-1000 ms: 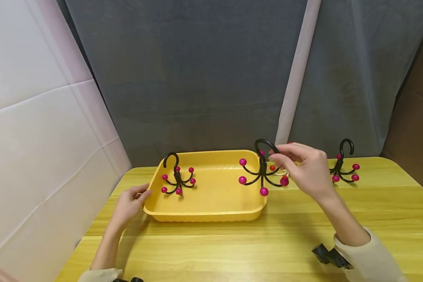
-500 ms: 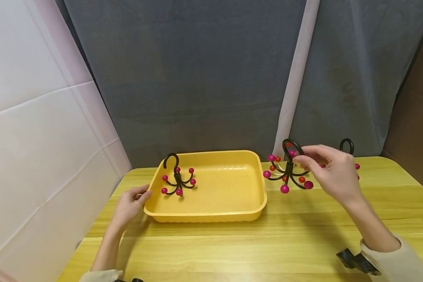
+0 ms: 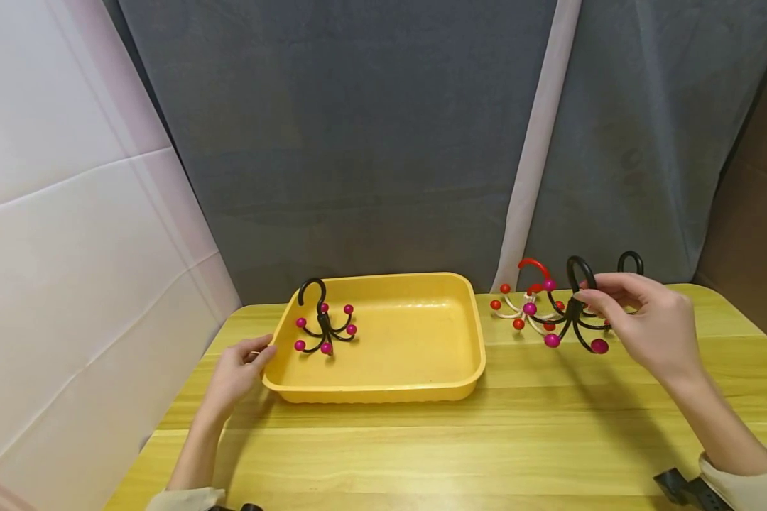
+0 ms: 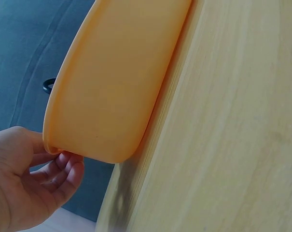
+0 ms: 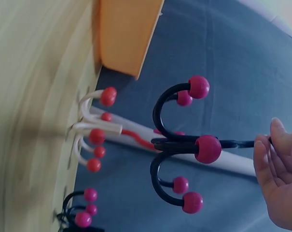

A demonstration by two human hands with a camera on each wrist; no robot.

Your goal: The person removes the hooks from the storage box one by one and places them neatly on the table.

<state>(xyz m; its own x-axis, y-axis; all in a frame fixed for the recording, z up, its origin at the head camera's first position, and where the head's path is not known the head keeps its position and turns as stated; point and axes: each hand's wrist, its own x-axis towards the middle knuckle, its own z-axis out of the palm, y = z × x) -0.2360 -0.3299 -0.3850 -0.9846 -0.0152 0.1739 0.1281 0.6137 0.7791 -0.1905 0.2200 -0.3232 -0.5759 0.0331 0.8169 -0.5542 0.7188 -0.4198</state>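
Observation:
My right hand (image 3: 653, 326) pinches the hook of a black multi-arm hanger (image 3: 575, 310) with magenta balls, held above the table right of the tray. In the right wrist view the fingers grip the hook's stem, and the black hanger (image 5: 177, 145) hangs free of the table. My left hand (image 3: 236, 372) holds the left rim of the yellow tray (image 3: 373, 389), thumb on the rim and fingers at its outer side. Inside the tray's left part stands another black hanger (image 3: 324, 323) with magenta balls.
Behind the held hanger a white hanger (image 3: 529, 309) with a red hook and red balls stands on the wooden table (image 3: 422, 447). A third black hanger (image 3: 630, 261) is mostly hidden behind the right hand. A grey curtain (image 3: 332, 142) closes off the back.
My right hand has moved right, carrying the black hanger from over the tray's right edge to in front of the white hanger. The left hand and tray have stayed in place.

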